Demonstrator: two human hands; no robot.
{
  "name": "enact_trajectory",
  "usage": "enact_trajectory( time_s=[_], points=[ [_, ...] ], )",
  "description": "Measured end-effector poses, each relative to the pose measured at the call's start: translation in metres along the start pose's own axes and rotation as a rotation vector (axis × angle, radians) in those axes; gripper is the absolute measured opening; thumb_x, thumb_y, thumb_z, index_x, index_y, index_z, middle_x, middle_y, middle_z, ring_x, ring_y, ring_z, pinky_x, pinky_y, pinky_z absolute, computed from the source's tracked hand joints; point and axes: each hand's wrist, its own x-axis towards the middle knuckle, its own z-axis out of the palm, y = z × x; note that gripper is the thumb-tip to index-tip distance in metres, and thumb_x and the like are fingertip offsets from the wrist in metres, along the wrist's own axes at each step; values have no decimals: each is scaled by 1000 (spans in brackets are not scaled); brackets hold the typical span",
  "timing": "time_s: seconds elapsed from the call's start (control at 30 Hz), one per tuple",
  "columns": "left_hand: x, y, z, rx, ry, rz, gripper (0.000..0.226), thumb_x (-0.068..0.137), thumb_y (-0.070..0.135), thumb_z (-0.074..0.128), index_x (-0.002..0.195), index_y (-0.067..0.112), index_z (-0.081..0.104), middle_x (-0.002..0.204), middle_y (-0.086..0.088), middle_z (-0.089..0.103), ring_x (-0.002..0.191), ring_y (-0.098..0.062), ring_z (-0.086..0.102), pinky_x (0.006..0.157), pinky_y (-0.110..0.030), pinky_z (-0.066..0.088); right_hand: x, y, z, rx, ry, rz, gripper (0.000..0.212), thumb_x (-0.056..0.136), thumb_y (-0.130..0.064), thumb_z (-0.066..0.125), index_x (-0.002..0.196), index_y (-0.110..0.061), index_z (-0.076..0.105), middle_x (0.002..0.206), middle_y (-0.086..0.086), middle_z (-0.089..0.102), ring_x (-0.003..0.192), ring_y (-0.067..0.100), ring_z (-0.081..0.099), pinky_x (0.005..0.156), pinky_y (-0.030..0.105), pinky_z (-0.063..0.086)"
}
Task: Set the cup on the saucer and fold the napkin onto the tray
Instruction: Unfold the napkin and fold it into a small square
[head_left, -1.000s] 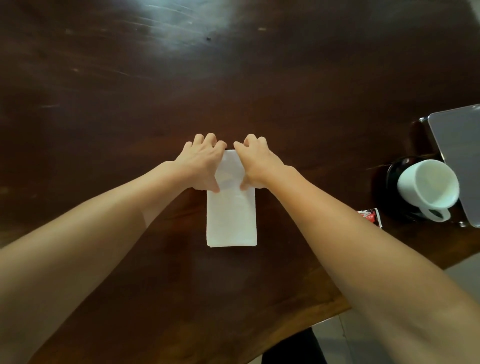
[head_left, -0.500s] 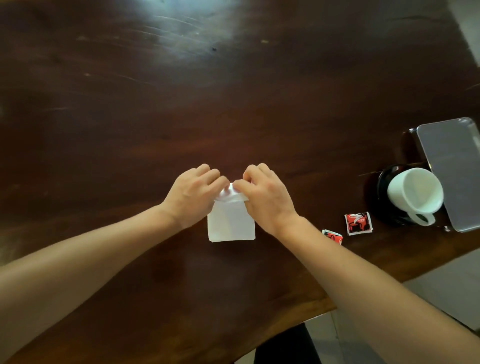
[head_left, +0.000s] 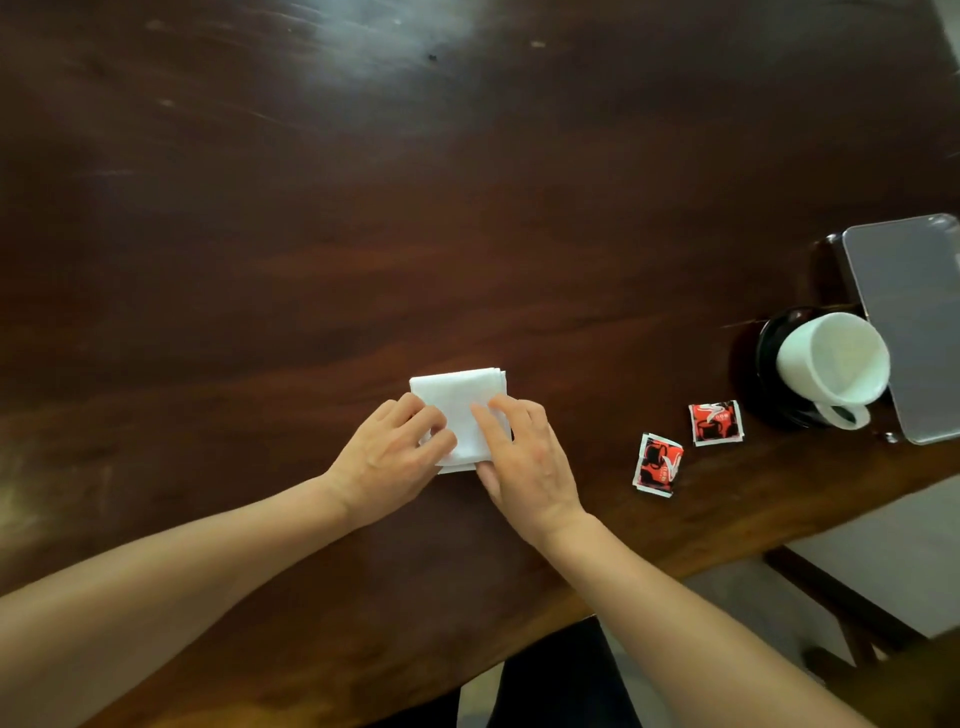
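Now folded napkin (head_left: 458, 399) pressed on table (head_left: 467, 234), well apart from tray (head_left: 915, 322). Right hand (head_left: 530, 460) laid flat on it; left hand (head_left: 388, 458) bent over corner, pinch not discernible. Risk: layers sprung open if lifted by one ply.
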Motion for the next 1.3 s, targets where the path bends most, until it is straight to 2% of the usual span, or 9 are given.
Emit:
enact_trajectory(
  time_s=[0.2, 0.37, 0.57, 0.77, 0.9, 1.07, 1.17, 1.23, 1.3],
  points=[
    [-7, 1, 9, -41, -60, 31, 15, 78, 5, 79, 85, 9, 66, 89, -12, 65, 72, -27, 56, 59, -39, 55, -8, -4, 9, 24, 29, 21, 42, 70, -9, 88, 108, -8, 69, 112, 15, 65, 102, 31, 63, 77, 32, 60],
    [-13, 2, 16, -43, -43, 74, 17, 86, 21, 76, 92, 13, 62, 96, -11, 64, 81, -26, 56, 68, -36, 55, -16, -3, 14, 74, -61, 84, 46, 75, -6, 82, 117, -15, 65, 123, 9, 59, 115, 26, 53, 88, 30, 56],
    [-20, 10, 25, -13, -11, 30, 16, 91, 29, 69, 89, 16, 60, 93, -6, 63, 83, -26, 58, 79, -40, 43, -14, -7, 5, 126, 102, 107, 41, 76, -8, 80, 115, -9, 68, 119, 12, 65, 114, 29, 58, 92, 41, 57],
    [0, 5, 12, -144, -11, 106, 32, 99, 18, 46, 104, 5, 76, 98, -12, 75, 91, -34, 68, 89, -48, 54, 35, -42, 9, 146, 82, -13, 51, 102, -32, 34, 142, -7, 50, 149, 11, 50, 148, 27, 31, 121, 42, 22],
    [-1, 1, 3, -212, -69, 123, 31, 98, 17, 53, 110, 0, 75, 107, -18, 75, 104, -38, 69, 99, -47, 53, 46, -38, 27, 170, -99, 38, 70, 102, -51, 14, 155, -9, 28, 166, 7, 23, 155, 20, 4, 126, 41, 0],
    [-15, -3, -3, -221, -47, -20, 27, 92, 21, 62, 98, -1, 75, 104, -16, 72, 99, -35, 68, 91, -44, 58, 37, -20, 44, 194, -88, -16, 80, 99, -62, -1, 157, -11, 18, 168, 3, 12, 155, 12, -3, 125, 34, -5],
    [-12, -3, -4, -85, -100, -238, 58, 83, 34, 75, 123, -7, 64, 136, -28, 57, 132, -44, 52, 108, -55, 47, 37, -19, 46, 213, -61, 4, 78, 100, -64, 6, 158, -13, 13, 169, 2, 7, 153, 8, -9, 121, 26, -12],
    [-7, -3, -3, -25, -229, -288, 85, 89, 53, 58, 149, -5, 40, 162, -26, 27, 152, -41, 20, 122, -53, 27, 36, -21, 48, 157, -63, 31, 84, 98, -70, 12, 159, -12, 8, 169, 5, 2, 153, 11, -13, 122, 30, -12],
    [-7, -3, 4, 22, -341, -247, 88, 98, 63, 29, 159, 2, 11, 168, -18, 1, 156, -33, -4, 126, -49, 12, 32, -20, 50, -12, -72, 51, 92, 94, -76, 14, 159, -10, 7, 169, 8, 2, 154, 19, -11, 122, 40, -9]
  ],
)
